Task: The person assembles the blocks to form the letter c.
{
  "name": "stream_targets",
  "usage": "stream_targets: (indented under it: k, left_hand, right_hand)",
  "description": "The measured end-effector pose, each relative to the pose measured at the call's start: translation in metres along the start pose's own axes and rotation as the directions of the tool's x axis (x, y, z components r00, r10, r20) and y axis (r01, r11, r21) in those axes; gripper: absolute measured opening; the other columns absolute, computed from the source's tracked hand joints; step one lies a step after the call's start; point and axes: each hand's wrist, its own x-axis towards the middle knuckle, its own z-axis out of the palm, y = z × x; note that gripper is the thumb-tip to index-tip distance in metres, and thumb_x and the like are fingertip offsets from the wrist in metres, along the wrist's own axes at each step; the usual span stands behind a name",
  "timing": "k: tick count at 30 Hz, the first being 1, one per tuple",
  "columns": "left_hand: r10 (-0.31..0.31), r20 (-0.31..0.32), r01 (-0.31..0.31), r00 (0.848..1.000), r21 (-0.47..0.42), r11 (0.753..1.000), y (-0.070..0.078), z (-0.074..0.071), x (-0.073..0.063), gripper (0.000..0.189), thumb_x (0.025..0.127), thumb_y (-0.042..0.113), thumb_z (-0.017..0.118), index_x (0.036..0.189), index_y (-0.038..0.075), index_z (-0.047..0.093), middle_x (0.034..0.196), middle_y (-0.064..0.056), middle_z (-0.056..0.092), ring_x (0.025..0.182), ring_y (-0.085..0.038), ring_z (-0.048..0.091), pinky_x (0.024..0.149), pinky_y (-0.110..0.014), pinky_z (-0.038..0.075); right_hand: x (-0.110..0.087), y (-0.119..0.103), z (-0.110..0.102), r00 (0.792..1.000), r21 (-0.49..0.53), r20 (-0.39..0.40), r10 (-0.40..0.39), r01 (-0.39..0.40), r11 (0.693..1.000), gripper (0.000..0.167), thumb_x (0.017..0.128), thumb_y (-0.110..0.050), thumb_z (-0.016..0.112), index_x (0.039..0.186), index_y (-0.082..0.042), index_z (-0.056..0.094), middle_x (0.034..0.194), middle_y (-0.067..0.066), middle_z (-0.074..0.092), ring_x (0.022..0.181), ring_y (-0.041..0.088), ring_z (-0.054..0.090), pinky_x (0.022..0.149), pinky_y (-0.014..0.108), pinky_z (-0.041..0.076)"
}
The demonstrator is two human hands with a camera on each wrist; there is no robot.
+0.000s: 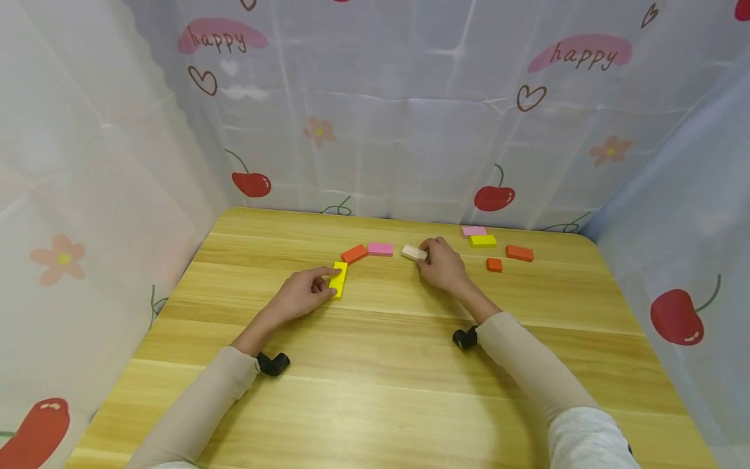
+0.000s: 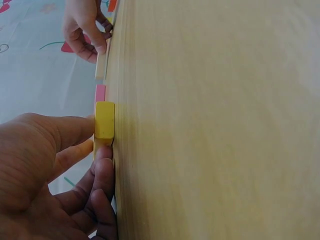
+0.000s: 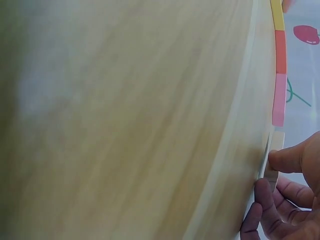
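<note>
My left hand [image 1: 301, 294] holds a yellow wooden block [image 1: 338, 281] by its left side, thumb near one end and a finger near the other. The yellow block lies flat on the table, its far end close to an orange block [image 1: 354, 253]. A pink block [image 1: 381, 249] continues the curved row, touching the orange one. Right of a small gap, my right hand [image 1: 443, 264] pinches a pale plain-wood block [image 1: 413, 252] at its right end. In the right wrist view, the pale block [image 3: 278, 142] sits just past the end of the pink block [image 3: 279, 100].
To the right lie a light pink block [image 1: 474, 231], another yellow block [image 1: 483, 241], a longer orange-red block [image 1: 519, 253] and a small orange-red piece [image 1: 494, 265]. A printed curtain [image 1: 375, 143] hangs behind the wood-grain table [image 1: 375, 384] and along both sides.
</note>
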Motion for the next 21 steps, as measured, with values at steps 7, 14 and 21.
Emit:
stream_targets:
  k: [7,14,21]
  left_hand:
    - [-0.014,0.001,0.014,1.000,0.007,1.000,-0.0001,0.0004,0.0011,0.047,0.103,0.024,0.075,0.148,0.015,0.066,0.093,-0.001,0.072,0.071,-0.014,0.057,0.064,-0.026,0.044]
    - [-0.016,-0.002,0.016,1.000,0.012,1.000,-0.0008,0.0003,0.0010,0.047,0.102,0.025,0.075,0.148,0.016,0.067,0.092,-0.001,0.072,0.071,-0.014,0.056,0.064,-0.026,0.044]
    - [-0.007,0.000,0.007,1.000,0.009,1.000,-0.0011,0.0005,0.0008,0.047,0.103,0.024,0.074,0.148,0.015,0.066,0.092,-0.001,0.072,0.071,-0.014,0.057,0.064,-0.026,0.044]
  right_hand:
    - [0.0030,-0.0021,0.0047,1.000,-0.004,0.006,-0.003,0.003,1.000,0.031,0.102,-0.021,0.069,0.127,-0.002,0.066,0.117,0.016,0.063,0.092,0.029,0.060,0.083,0.047,0.050]
    - [0.0031,-0.0049,0.0080,1.000,-0.002,0.009,0.000,0.000,1.000,0.031,0.102,-0.022,0.069,0.127,-0.003,0.066,0.115,0.015,0.063,0.091,0.028,0.060,0.080,0.044,0.049]
    - [0.0031,-0.0085,0.0088,1.000,-0.010,0.005,-0.012,0.012,1.000,0.030,0.102,-0.022,0.070,0.125,-0.003,0.067,0.115,0.016,0.063,0.088,0.028,0.060,0.078,0.044,0.050]
